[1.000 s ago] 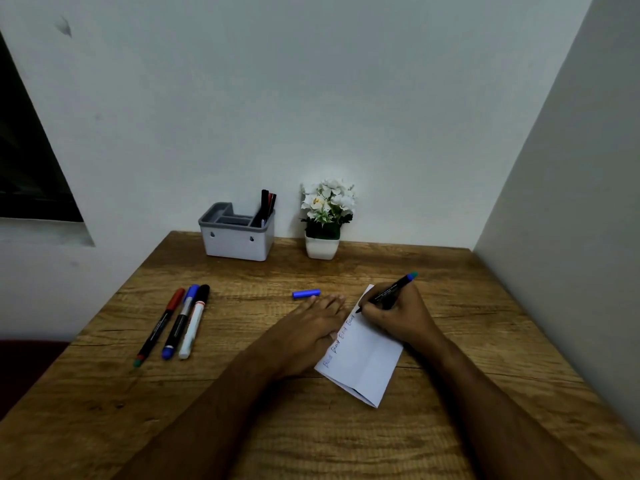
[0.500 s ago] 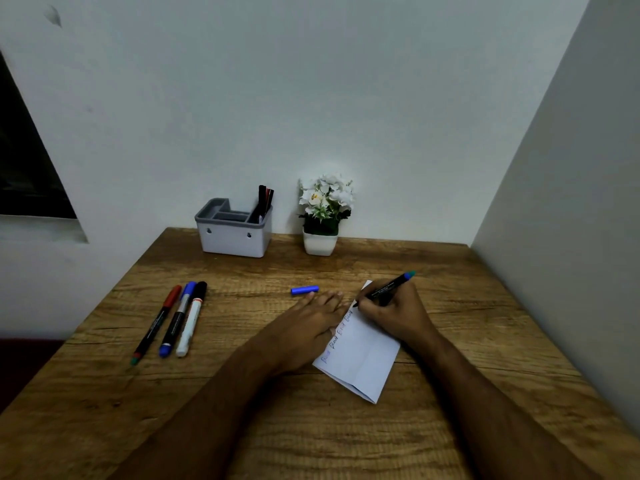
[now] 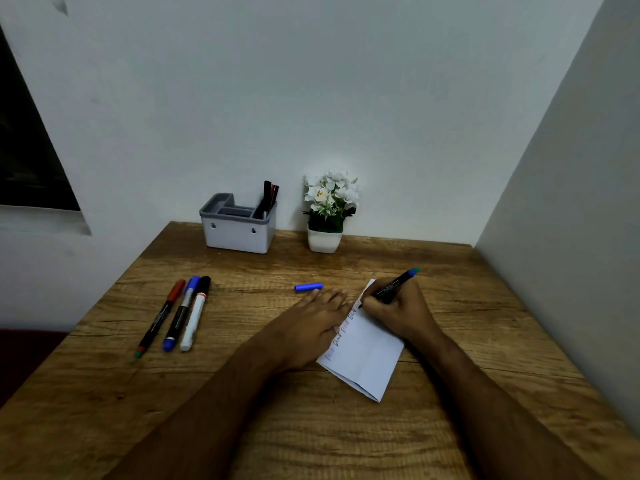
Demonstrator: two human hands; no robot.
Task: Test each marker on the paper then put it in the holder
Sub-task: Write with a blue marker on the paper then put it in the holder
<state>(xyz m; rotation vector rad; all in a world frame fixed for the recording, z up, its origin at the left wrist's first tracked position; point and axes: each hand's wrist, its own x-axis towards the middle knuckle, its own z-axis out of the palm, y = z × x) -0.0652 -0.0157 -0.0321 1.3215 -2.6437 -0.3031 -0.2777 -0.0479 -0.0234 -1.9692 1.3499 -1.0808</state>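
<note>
Right hand: the right hand (image 3: 398, 311) grips a black-barrelled marker with a blue-green end (image 3: 393, 287), fingers curled round the barrel, tip down on the far corner of the paper; the barrel slants up and away toward the right edge of the tabletop.
Left hand: the left hand (image 3: 311, 327) lies flat with fingers straight, pressing the left side of the paper and holding nothing.
Paper: the folded white sheet of paper (image 3: 367, 355) lies slantwise near the middle of the wooden tabletop (image 3: 346, 438), with a row of blue scribbled words along its left edge.
Change in writing: the row of blue marks now reaches a little farther toward the far corner than a second ago, and the right hand has crept that way with it; the left hand has stayed put.
Cap: a loose blue marker cap (image 3: 308, 287) lies on the tabletop just beyond the left fingertips, where it lay before.
Waiting markers: three lie side by side toward the left edge, unmoved: a slim black marker with a red cap (image 3: 161, 317), a black marker with a blue cap (image 3: 180, 313) and a white marker with a black cap (image 3: 194, 313).
Holder: a white box-shaped holder with a grey compartment insert (image 3: 239, 225) stands at the far edge against the wall, with dark markers (image 3: 269, 197) upright in its right compartment.
Plant: white artificial flowers in a small white pot (image 3: 327, 211) stand just right of the holder.
</note>
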